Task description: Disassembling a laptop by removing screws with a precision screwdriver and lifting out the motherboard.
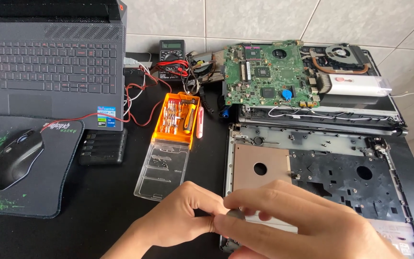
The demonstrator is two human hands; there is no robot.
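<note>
Both hands meet at the near edge of the opened laptop base [312, 172]. The left hand [178, 220] is curled, thumb and forefinger pinched on a small dark grey part [235, 214]; the right hand [303, 220] closes over the same part from the other side, fingertips bent down onto it. What the part is cannot be told, since the fingers hide most of it.

The risk, as a judgement: the piece is small and held only at the fingertips, so a slip could drop it into the holes of the base just beyond the right hand, or onto the black table [101, 211], where it would be hard to find. Loose screws lie in the clear lid [164, 170] just ahead of the left hand; a knock from that wrist could scatter them.

Further ahead of the left hand stands an orange screwdriver-bit case [174, 120] with a pink tube beside it. Well beyond it, a black multimeter [172, 57] trails red leads. Far to the left of the left hand, a grey laptop [49, 62] carries small square blue and white stickers at its near corner. Beyond the right hand lies a green circuit board [269, 72]
</note>
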